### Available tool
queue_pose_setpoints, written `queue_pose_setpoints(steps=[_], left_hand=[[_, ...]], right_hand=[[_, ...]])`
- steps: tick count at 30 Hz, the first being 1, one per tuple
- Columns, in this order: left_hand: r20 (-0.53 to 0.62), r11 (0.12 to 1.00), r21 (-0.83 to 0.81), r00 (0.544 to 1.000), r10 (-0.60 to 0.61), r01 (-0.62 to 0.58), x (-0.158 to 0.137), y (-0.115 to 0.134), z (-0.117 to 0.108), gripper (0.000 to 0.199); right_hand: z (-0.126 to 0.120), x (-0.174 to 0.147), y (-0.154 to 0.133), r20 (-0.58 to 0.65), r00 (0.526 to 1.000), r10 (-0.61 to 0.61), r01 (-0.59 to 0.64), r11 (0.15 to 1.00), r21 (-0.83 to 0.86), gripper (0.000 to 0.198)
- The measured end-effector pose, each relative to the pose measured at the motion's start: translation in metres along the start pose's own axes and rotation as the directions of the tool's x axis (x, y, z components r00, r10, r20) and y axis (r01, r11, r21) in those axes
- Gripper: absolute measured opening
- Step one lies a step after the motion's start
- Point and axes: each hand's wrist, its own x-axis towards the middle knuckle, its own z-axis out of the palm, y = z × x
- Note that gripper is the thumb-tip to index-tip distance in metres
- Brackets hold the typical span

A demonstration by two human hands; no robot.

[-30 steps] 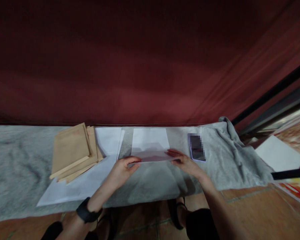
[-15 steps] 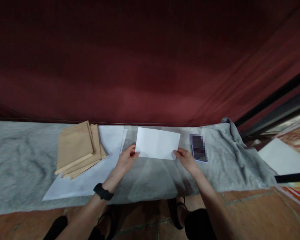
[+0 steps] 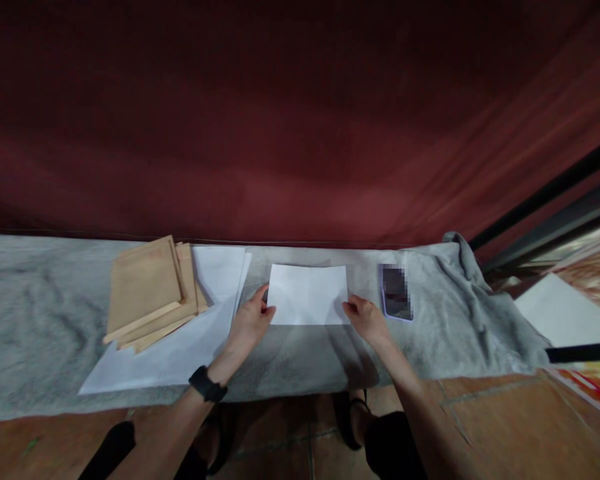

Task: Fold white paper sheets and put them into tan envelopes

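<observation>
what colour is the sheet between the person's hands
Plain white, the sheet shows best in the head view.

A black band rings the left wrist at seven o'clock. Black trousers show at five o'clock, beside a black shoe with an ankle strap.

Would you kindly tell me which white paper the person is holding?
The middle sheet, held by the left hand and the right hand; the larger papers lie partly under brown envelopes.
</observation>
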Motion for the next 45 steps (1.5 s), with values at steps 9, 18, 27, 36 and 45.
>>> queue_pose_setpoints(steps=[9, 18, 27, 36, 45], left_hand=[[0.009, 0.999, 0.044, 1.0, -0.002, 0.001, 0.0, 0.001, 0.001, 0.061], [-0.141, 0.949, 0.285, 0.974, 0.179, -0.133, -0.013, 0.014, 0.007, 0.047], [-0.089, 0.734, 0.432, 0.785, 0.613, -0.524, -0.022, 0.025, 0.096, 0.07], [-0.092, 0.805, 0.415, 0.86, 0.502, -0.425, -0.019, 0.018, 0.093, 0.066], [-0.164, 0.841, 0.442, 0.894, 0.417, -0.312, -0.021, 0.011, 0.071, 0.063]], right_hand=[[-0.002, -0.007, -0.011, 0.028, 0.998, 0.05, -0.043, 0.976, -0.213, 0.021], [0.003, -0.007, -0.012, -0.197, 0.98, -0.04, 0.02, 0.994, -0.103, 0.02], [0.068, -0.023, -0.075, -0.198, 0.927, -0.319, 0.362, 0.9, 0.244, 0.063], [0.079, -0.028, -0.059, -0.185, 0.903, -0.388, 0.388, 0.921, -0.039, 0.061], [0.071, -0.026, -0.031, -0.25, 0.9, -0.358, 0.315, 0.929, -0.196, 0.062]])
